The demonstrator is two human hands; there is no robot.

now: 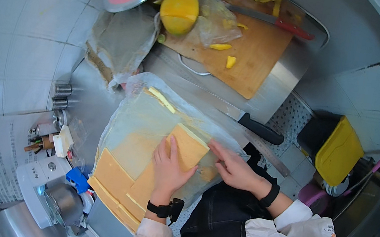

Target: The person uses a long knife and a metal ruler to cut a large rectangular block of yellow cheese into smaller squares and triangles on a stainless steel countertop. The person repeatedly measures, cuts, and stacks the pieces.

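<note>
My left hand (170, 168) lies across a piece of yellow sponge cake (190, 147), its thumb at the right side and its fingers on the top and left side. Part of that cake is hidden under the palm. At the cake's right end is my right hand (236, 166), fingers extended and holding nothing; whether its fingertips touch the edge I cannot tell. Beneath is a crumb-marked translucent sheet (149, 130). Larger flat sponge pieces (113, 177) lie at its lower left, and a thin pale cake strip (162, 100) near the top.
Beyond the sheet lies a black-handled serrated knife (260, 129) beside a long metal ruler (274, 158). A wooden cutting board (251, 49) carries a red-handled knife (295, 29) and yellow fruit pieces. A cut mango (179, 13) and a stand mixer (36, 177) flank the workspace.
</note>
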